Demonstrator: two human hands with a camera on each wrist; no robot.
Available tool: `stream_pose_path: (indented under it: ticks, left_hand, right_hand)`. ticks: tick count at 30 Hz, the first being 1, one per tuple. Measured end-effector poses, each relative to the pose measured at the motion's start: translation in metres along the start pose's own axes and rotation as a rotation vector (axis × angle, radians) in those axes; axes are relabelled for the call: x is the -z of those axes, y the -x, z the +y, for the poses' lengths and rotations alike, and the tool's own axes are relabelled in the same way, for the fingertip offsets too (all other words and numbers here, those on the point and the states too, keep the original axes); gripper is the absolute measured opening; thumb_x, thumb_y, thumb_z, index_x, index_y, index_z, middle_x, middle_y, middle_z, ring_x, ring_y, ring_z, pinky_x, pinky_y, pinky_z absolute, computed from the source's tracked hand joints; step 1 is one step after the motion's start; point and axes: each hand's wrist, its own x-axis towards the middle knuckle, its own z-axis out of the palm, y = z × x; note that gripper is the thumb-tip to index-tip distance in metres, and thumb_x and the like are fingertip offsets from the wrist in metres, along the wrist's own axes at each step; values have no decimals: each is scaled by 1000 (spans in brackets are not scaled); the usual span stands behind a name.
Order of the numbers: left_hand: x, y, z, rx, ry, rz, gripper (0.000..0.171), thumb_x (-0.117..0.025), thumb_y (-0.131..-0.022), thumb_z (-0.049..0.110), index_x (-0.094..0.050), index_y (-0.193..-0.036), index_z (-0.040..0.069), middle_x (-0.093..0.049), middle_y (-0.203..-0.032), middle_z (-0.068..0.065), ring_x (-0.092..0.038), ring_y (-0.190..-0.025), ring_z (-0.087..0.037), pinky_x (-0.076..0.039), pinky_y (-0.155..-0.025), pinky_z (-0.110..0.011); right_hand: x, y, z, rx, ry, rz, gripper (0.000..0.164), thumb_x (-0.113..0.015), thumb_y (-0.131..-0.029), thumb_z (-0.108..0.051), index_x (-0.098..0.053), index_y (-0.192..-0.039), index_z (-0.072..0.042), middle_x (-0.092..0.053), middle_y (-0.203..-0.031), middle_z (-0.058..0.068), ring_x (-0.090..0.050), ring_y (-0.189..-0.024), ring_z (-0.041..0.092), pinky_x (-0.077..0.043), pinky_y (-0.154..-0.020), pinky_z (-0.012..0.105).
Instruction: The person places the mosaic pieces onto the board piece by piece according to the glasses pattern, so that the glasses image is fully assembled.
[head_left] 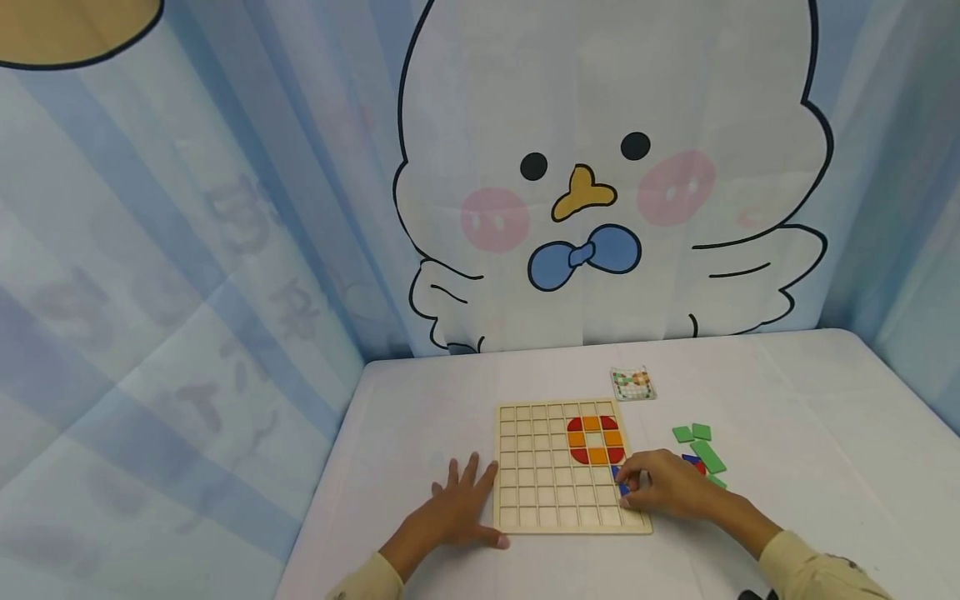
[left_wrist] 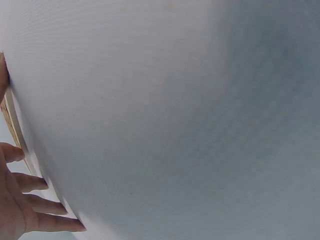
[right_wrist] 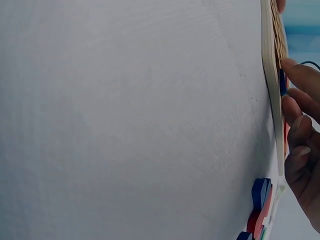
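Note:
A square wooden grid board (head_left: pixel 536 467) lies on the table, with red and orange pieces (head_left: pixel 597 456) forming a ring in its upper right part. My left hand (head_left: pixel 457 510) rests flat at the board's left edge, fingers spread, thumb at the lower left corner. At the right edge, my right hand (head_left: pixel 667 485) pinches a blue piece (right_wrist: pixel 282 82) between thumb and index finger, low in the rightmost column. The fingertips partly cover the blue there. In the left wrist view, the left fingers (left_wrist: pixel 42 205) reach along the table beside the board's rim.
Right of the board lie several loose green pieces (head_left: pixel 707 456), with a red piece (head_left: pixel 701 467) and blue pieces (right_wrist: pixel 259 194) beside them. A small pattern card (head_left: pixel 633 384) lies behind the board. A printed curtain (head_left: pixel 570 308) hangs beyond the white table (head_left: pixel 810 467).

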Motion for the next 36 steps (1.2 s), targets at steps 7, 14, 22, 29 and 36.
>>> stream_pose_path:
  ticks: [7,14,22,29,36]
  left_hand:
    - [4,2,2,5,20,-5,112,-79,-72,65,-27,-160,17,-16,-166,-23,-14,-147,-59,-29,-105,-78]
    - [0,0,1,11,29,-9,112,-78,-72,65,-27,-160,18,-15,-167,-22,-12,-148,-58,-28,-106,-77]
    - [1,1,0,10,29,-8,112,-78,-72,66,-27,-160,18,-15,-167,-22,-13,-148,-59,-28,-106,-77]
    - [1,0,1,11,20,-9,113,-78,-72,66,-27,-160,18,-16,-166,-23,-13,-147,-59,-28,-105,-78]
    - [1,0,1,7,16,-2,112,-78,-72,65,-26,-160,18,-15,-167,-22,-13,-148,-58,-29,-105,-77]
  right_hand:
    - [5,1,0,16,-2,-38,21,-80,-85,-28,-74,-101,-16,-60,-81,-15,-50,-76,3,-42,-66,21]
    - [8,1,3,19,5,-49,12,-79,-85,-21,-74,-96,-21,-60,-81,-15,-51,-77,2,-42,-67,21]
    - [6,-1,4,-3,32,-50,10,-80,-85,-25,-72,-93,-24,-59,-78,-16,-51,-76,2,-41,-68,22]
    - [7,-1,3,-3,55,-38,9,-79,-85,-31,-73,-90,-25,-59,-77,-17,-51,-76,2,-41,-67,23]
    - [17,2,9,-4,16,-1,9,-73,-92,-27,-74,-98,-20,-66,-88,-15,-50,-74,1,-45,-64,21]
